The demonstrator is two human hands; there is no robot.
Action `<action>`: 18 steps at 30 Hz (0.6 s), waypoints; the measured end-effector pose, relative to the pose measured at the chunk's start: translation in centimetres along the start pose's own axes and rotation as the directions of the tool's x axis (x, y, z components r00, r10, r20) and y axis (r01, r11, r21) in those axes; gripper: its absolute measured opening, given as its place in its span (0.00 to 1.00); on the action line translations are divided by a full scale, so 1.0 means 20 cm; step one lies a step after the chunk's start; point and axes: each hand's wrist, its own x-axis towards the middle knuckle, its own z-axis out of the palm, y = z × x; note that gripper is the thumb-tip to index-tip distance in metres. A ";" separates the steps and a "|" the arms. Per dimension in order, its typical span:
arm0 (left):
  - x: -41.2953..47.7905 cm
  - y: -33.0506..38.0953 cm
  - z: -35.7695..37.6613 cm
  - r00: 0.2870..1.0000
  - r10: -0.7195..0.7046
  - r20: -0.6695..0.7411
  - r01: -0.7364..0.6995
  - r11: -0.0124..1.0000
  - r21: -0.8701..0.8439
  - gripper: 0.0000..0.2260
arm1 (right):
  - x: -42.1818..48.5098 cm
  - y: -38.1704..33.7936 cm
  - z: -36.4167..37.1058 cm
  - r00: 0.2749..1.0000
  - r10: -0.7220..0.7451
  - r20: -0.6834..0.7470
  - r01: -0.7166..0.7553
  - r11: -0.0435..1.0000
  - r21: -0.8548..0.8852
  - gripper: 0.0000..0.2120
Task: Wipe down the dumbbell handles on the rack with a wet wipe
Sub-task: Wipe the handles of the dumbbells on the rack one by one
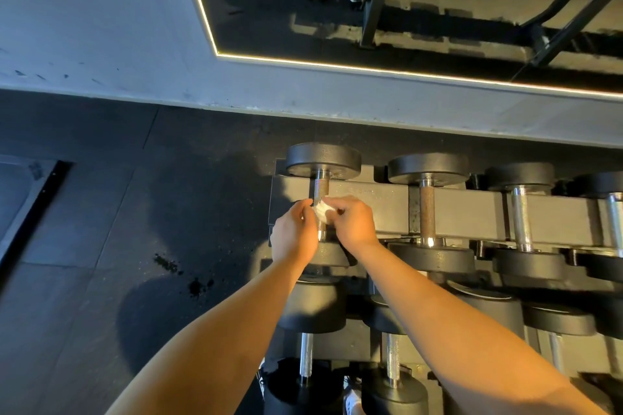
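Wipe [322, 214] is sitting bunched on the leftmost top-tier handle [321, 187], about mid-length, with both grips closing on it. Left grip [293, 236] is pinching its left edge and right grip [354, 226] is pinching the right side, fingers curled, neither one wide. Handle is running straight away from the person toward the wall [101, 44], between the far head [323, 158] and the near head [332, 256], which the wrists are partly hiding. So the stroke, as I'm reading it, is going along that axis, out and back, not sideways. Bare knurl is showing only beyond the wipe; the near stretch is sitting under the hands, so I can't tell its state. Rack [391, 209] is extending to the right, so the rusty handle [426, 209] and the chrome handle [521, 219] are lying on the right grip's side, right grip nearer. Lower-tier handles [306, 355] are sitting below the forearms, closer to the body. Judging this as early in the task.
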 end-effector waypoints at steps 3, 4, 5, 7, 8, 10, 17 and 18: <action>0.01 -0.01 0.01 1.000 0.008 -0.005 -0.007 0.999 0.037 0.18 | -0.06 0.04 -0.02 0.989 0.129 0.077 -0.134 0.989 0.069 0.14; 0.02 -0.01 0.01 1.000 -0.007 -0.006 0.007 0.999 0.040 0.18 | -0.05 0.03 -0.02 0.986 0.147 0.078 -0.153 0.985 0.084 0.13; 0.02 -0.01 0.01 1.000 -0.024 -0.002 0.024 0.999 0.034 0.18 | -0.04 0.01 -0.03 0.986 0.155 0.065 -0.161 0.981 0.109 0.13; 0.02 -0.01 0.02 0.999 -0.049 0.004 0.049 0.999 0.012 0.19 | 0.02 -0.04 -0.05 0.990 0.142 -0.019 -0.136 0.974 0.182 0.13; 0.01 -0.01 0.02 0.998 -0.056 0.002 0.056 0.998 0.000 0.19 | 0.05 -0.05 -0.05 0.989 0.135 -0.062 -0.120 0.971 0.206 0.13; 0.01 -0.01 0.02 0.998 -0.061 -0.008 0.061 0.998 -0.014 0.19 | 0.07 -0.06 -0.03 0.985 0.150 -0.079 -0.132 0.971 0.200 0.10; 0.01 0.01 0.01 0.997 -0.064 -0.031 0.065 0.998 0.015 0.16 | -0.03 0.02 -0.03 0.969 0.215 0.122 -0.219 0.976 0.018 0.08; 0.00 0.02 0.01 0.998 -0.059 -0.033 0.060 0.998 0.018 0.16 | -0.03 0.01 -0.03 0.966 0.212 0.151 -0.214 0.977 -0.005 0.09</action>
